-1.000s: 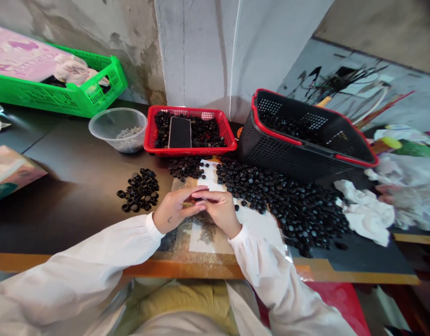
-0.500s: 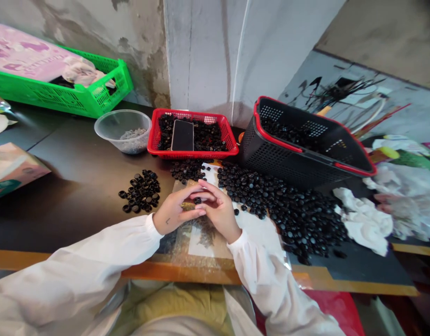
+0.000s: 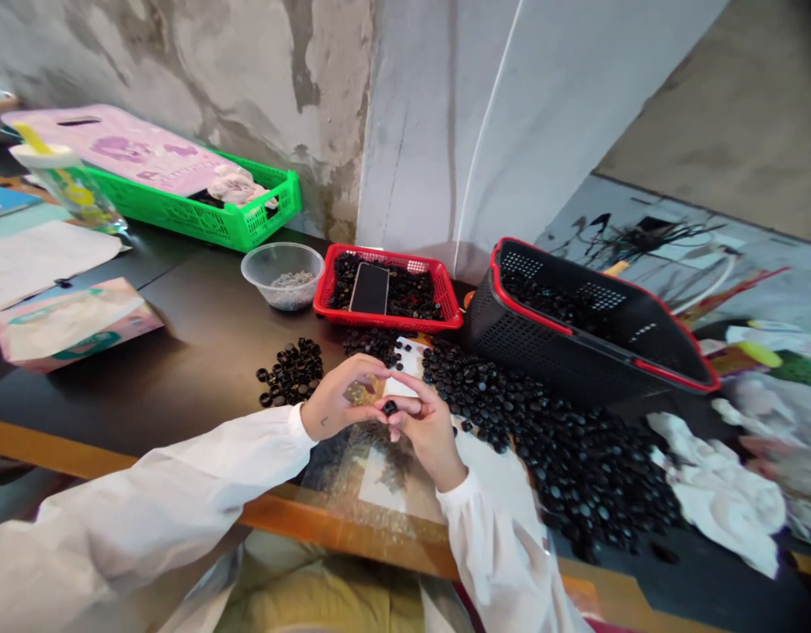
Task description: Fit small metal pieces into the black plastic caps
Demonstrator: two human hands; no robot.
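Note:
Over the table's front part both my hands meet around one small round black plastic cap point(image 3: 390, 407). My right hand point(image 3: 428, 431) pinches this cap between thumb and fingers. From the other side, my left hand point(image 3: 339, 400) has its thumb and a fingertip closed in against the cap, while its index finger arches above and touches the right fingertips. The fingers partly hide the cap. A small pile of similar black caps point(image 3: 293, 371) lies left of my left hand. To the right spreads a large heap of black caps point(image 3: 577, 466), partly over white paper point(image 3: 491, 466).
Behind my hands stand a red basket point(image 3: 392, 321) of black parts with a phone point(image 3: 369, 288) on top, and a clear bowl point(image 3: 264, 277) of small metallic pieces. A tall black basket point(image 3: 537, 338) is at right, crumpled tissue point(image 3: 722, 492) beside the heap, a tissue box point(image 3: 79, 325) left.
The view has swung left, bringing a cup and papers into sight. The cap now sits lower between the fingertips, with the right thumb and fingers closer around it.

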